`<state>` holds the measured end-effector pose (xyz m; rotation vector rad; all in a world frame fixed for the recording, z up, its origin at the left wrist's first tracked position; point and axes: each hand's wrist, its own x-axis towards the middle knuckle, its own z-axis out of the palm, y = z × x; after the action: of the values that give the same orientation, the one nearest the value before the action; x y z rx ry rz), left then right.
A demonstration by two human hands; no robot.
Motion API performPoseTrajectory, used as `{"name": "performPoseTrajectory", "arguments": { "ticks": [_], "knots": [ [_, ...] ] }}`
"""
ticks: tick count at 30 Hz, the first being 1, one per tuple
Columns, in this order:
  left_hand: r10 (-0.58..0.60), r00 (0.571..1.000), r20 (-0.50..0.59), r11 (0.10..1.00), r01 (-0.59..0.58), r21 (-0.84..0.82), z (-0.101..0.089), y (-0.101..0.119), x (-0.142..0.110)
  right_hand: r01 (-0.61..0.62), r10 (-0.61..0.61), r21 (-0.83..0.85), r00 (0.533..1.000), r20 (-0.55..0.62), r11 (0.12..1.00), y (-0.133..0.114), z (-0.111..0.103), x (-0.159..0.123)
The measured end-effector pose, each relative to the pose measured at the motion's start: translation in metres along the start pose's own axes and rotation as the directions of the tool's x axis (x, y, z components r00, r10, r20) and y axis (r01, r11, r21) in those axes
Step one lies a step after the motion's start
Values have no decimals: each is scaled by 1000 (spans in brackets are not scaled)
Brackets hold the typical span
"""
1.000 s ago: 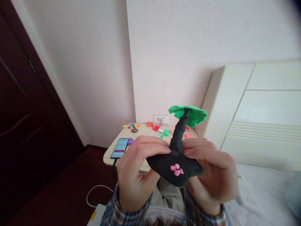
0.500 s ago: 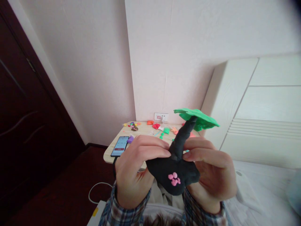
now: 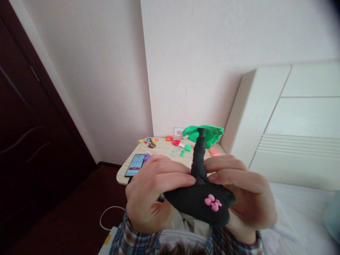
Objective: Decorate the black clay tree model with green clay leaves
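Between my two hands, above the table, is a modelling-clay tree [image 3: 198, 202] with a flat black base, a black trunk and a ragged green top. Its trunk stands nearly upright. A cluster of small pink clay balls [image 3: 213, 203] sits on the base's near right part. My left hand [image 3: 159, 191] is closed on the base's left side, fingertips pressing at the trunk's foot. From the right, my right hand [image 3: 241, 191] pinches the base, thumb side hidden beneath, fingers against the trunk's foot.
The wooden table [image 3: 122, 177] holds a phone [image 3: 135, 165], a purple packet [image 3: 146, 157], a red packet [image 3: 176, 142], an orange packet [image 3: 169, 138] and green clay bits [image 3: 182, 153]. A wall socket [image 3: 178, 131] is behind it. A white cable [image 3: 102, 216] loops at the lower left.
The tree leaned right half a second ago and is now nearly upright, its green top shifted left. The base's near end has swung right. Both hands keep their hold.
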<state>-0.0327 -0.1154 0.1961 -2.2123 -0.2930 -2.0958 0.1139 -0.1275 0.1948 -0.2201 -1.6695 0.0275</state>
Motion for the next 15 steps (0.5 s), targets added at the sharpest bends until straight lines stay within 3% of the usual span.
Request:
{"name": "performPoseTrajectory", "arguments": {
  "ticks": [10, 15],
  "knots": [
    [-49, 998, 34, 998, 48, 37, -3, 4, 4, 28, -29, -38, 999, -30, 999, -2, -2, -1],
    [-47, 999, -22, 998, 48, 46, -1, 1, 3, 68, -68, -31, 998, -2, 997, 1, -3, -2]
  ]
}}
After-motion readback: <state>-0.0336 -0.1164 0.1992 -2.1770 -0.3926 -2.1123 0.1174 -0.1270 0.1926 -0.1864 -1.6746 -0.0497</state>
